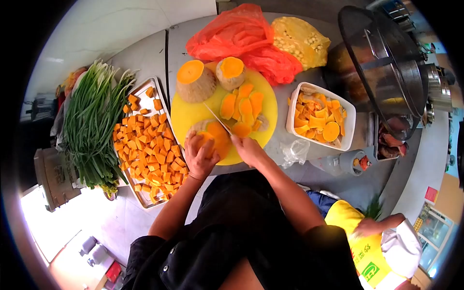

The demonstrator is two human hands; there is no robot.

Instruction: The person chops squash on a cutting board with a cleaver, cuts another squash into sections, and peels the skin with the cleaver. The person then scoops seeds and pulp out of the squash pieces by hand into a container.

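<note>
My right hand [247, 151] is closed round the handle of a knife [218, 117], its blade pointing up and left across a yellow round cutting board [268, 104]. My left hand [199, 157] grips a partly peeled piece of pumpkin [220, 140] at the board's near edge, close beside the blade. Two chunks with rind on their sides, a larger pumpkin chunk [198, 84] and a smaller pumpkin chunk [231, 72], stand cut face up at the back. Cut-off orange pumpkin slices [245, 104] lie right of the knife.
Left are a metal tray [138, 195] of pumpkin cubes and a bunch of green onions [92, 125]. A white tub [350, 123] of peelings stands right, near a dark mesh strainer [401, 72]. Behind lie a red plastic bag [237, 36] and a yellow bag [299, 41]. Another person [367, 241] is lower right.
</note>
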